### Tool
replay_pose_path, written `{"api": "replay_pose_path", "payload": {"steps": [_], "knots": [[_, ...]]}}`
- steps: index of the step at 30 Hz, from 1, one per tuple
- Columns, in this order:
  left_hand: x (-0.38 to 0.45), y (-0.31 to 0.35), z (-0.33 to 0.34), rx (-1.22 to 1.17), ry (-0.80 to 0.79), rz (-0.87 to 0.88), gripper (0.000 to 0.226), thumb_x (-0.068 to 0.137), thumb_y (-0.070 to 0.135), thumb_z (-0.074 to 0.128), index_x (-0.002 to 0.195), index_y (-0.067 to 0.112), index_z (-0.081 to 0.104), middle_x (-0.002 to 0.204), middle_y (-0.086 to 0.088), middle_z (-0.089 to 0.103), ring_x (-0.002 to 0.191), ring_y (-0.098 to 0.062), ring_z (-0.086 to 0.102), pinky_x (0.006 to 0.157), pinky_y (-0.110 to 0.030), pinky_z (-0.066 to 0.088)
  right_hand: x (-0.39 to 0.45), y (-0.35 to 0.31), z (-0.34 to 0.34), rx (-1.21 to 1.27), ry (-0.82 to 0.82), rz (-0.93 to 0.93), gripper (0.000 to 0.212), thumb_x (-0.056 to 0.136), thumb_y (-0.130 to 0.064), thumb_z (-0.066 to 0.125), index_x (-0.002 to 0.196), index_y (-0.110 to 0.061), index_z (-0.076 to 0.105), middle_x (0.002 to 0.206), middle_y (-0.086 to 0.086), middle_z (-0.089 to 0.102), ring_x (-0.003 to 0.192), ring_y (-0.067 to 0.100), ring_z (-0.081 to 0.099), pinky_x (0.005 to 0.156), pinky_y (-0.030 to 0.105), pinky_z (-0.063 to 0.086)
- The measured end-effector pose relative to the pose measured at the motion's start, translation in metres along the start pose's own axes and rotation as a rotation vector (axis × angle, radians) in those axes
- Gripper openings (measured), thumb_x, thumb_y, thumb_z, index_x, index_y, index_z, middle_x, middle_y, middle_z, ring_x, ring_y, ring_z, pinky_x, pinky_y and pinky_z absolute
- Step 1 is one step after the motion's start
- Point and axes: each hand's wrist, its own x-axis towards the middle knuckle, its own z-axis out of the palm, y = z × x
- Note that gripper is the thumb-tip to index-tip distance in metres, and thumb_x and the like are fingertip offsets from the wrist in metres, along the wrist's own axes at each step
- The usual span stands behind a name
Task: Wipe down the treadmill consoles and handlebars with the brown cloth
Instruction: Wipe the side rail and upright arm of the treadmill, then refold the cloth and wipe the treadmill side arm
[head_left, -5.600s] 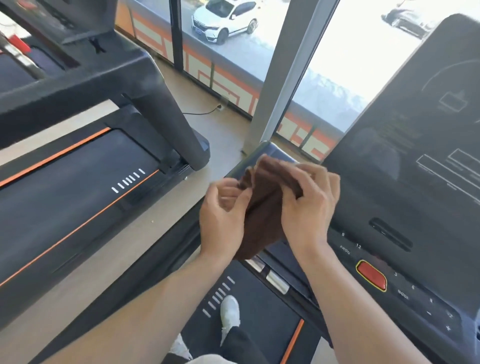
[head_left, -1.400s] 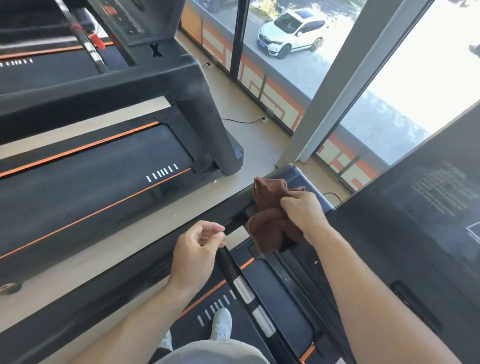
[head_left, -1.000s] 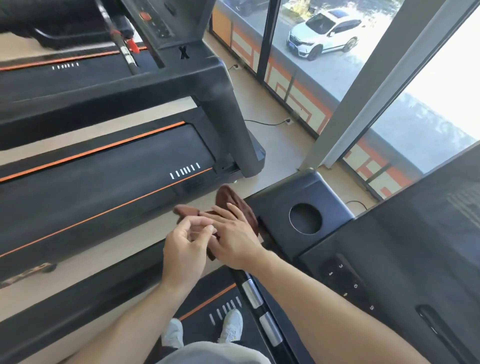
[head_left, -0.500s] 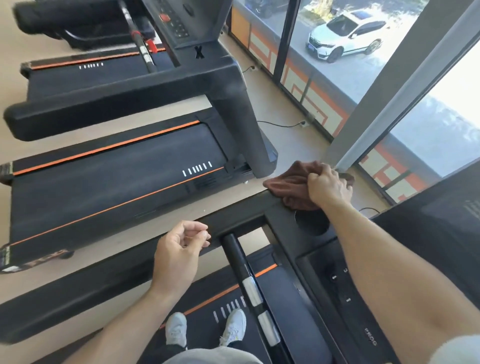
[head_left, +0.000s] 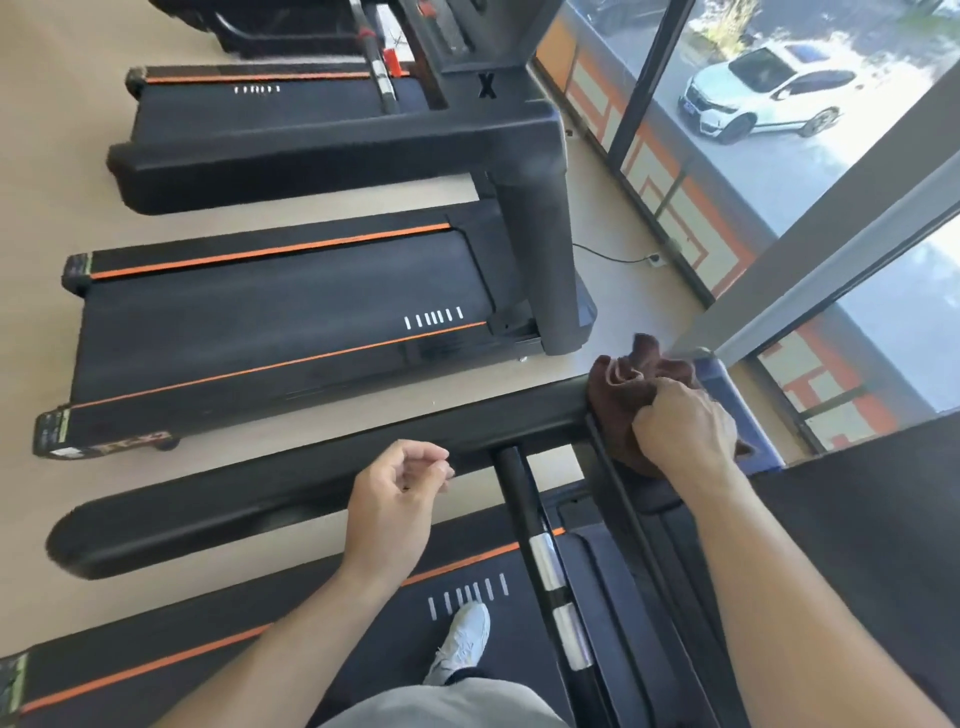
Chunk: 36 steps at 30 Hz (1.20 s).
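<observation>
**Right hand presses brown cloth onto treadmill corner**

From the head camera I look down at two bare forearms over a black treadmill. My right hand (head_left: 685, 431) is curled around a bunched brown cloth (head_left: 621, 387), gripping it and holding it against the spot where the long left handlebar (head_left: 270, 488) meets the front console housing (head_left: 862, 519). Part of the cloth sticks up above the knuckles; the rest is tucked beneath the hand.

My left hand (head_left: 397, 499) hovers just in front of the handlebar, grasping nothing. Its fingers are loosely curled, with thumb and fingertips close together, and it does not touch the bar.

A thinner black bar with silver sensor bands (head_left: 545, 566) runs from the handlebar back toward me, between the two arms. Below it lies the running belt, edged by an orange stripe, with one white sneaker (head_left: 465, 644) standing on it.

To the left, across a strip of beige floor, sits a second treadmill (head_left: 285, 312), and a third lies beyond that. On the right, tall windows show a white car (head_left: 763, 98) parked outside.
</observation>
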Motion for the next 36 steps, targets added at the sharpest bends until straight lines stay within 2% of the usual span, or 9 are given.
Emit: {"api": "replay_pose_path", "payload": {"steps": [5,11,14,17,20,24,27,31,36], "knots": [[0.003,-0.012,-0.042,-0.038,0.016,0.011,0.013,0.094,0.006,0.066,0.090,0.016,0.073,0.082,0.004,0.077,0.078,-0.012,0.074,0.083,-0.032,0.059,-0.045,-0.081,0.017,0.222,-0.031,-0.197,0.051,0.091,-0.016,0.050,0.140,-0.028,0.060,0.129,0.011,0.069,0.112,0.037,0.065,0.095,0.040,0.048],[0.001,-0.039,-0.127,-0.084,0.096,0.008,0.012,0.095,0.004,0.066,0.093,0.014,0.073,0.084,-0.003,0.076,0.080,-0.015,0.075,0.075,-0.023,0.060,-0.141,-0.194,0.055,0.268,-0.135,-0.357,0.057,0.089,-0.006,0.053,0.144,-0.021,0.047,0.134,0.003,0.052,0.123,0.032,0.059,0.082,0.038,0.043],[0.001,-0.055,-0.179,-0.053,0.154,0.025,0.012,0.095,0.005,0.066,0.095,0.015,0.072,0.086,-0.002,0.076,0.079,-0.012,0.074,0.076,-0.029,0.062,-0.193,-0.251,0.072,0.258,-0.183,-0.487,0.062,0.092,-0.003,0.053,0.150,-0.020,0.043,0.157,0.003,0.044,0.148,0.025,0.039,0.103,0.040,0.044],[0.004,-0.070,-0.230,-0.069,0.228,0.008,0.012,0.094,0.009,0.068,0.098,0.020,0.072,0.092,0.000,0.076,0.087,-0.014,0.075,0.078,-0.035,0.063,-0.237,-0.308,0.092,0.238,-0.223,-0.720,0.064,0.094,-0.007,0.057,0.154,-0.018,0.041,0.165,0.002,0.036,0.156,0.020,0.023,0.123,0.036,0.025],[0.009,-0.080,-0.276,-0.068,0.340,-0.001,0.010,0.094,0.014,0.069,0.097,0.023,0.071,0.095,0.002,0.076,0.092,-0.016,0.073,0.080,-0.031,0.060,-0.253,-0.349,0.110,0.218,-0.246,-0.870,0.056,0.095,-0.018,0.058,0.150,-0.021,0.048,0.163,-0.003,0.039,0.156,0.021,0.023,0.128,0.041,0.011],[0.024,-0.090,-0.317,0.004,0.453,-0.021,0.006,0.093,0.017,0.069,0.098,0.021,0.070,0.098,0.006,0.073,0.094,-0.009,0.068,0.082,-0.022,0.050,-0.246,-0.361,0.129,0.182,-0.197,-0.852,0.057,0.098,-0.042,0.039,0.153,-0.028,0.045,0.162,-0.005,0.040,0.153,0.023,0.025,0.128,0.045,0.002],[0.042,-0.100,-0.326,0.099,0.345,-0.071,0.025,0.092,0.026,0.072,0.115,0.020,0.067,0.119,0.004,0.070,0.115,-0.015,0.063,0.095,-0.025,0.047,-0.236,-0.363,0.126,0.112,-0.235,-0.791,0.078,0.093,-0.081,0.024,0.155,-0.035,0.038,0.164,-0.008,0.035,0.156,0.022,0.018,0.127,0.049,-0.004],[0.065,-0.102,-0.324,0.327,0.156,-0.262,0.066,0.090,0.063,0.060,0.141,0.021,0.055,0.148,-0.003,0.055,0.134,-0.026,0.052,0.107,-0.038,0.043,-0.214,-0.369,0.115,0.188,-0.331,-0.723,0.080,0.094,-0.081,0.019,0.157,-0.035,0.038,0.166,-0.007,0.032,0.157,0.020,0.014,0.128,0.046,-0.003],[0.081,-0.106,-0.332,0.493,-0.036,-0.444,0.094,0.080,0.087,0.044,0.141,0.018,0.057,0.147,-0.007,0.056,0.133,-0.032,0.053,0.111,-0.041,0.043,-0.186,-0.339,0.112,0.062,-0.140,-0.489,0.085,0.093,-0.082,0.016,0.150,-0.027,0.049,0.158,0.000,0.045,0.153,0.028,0.024,0.126,0.051,0.004]]}}
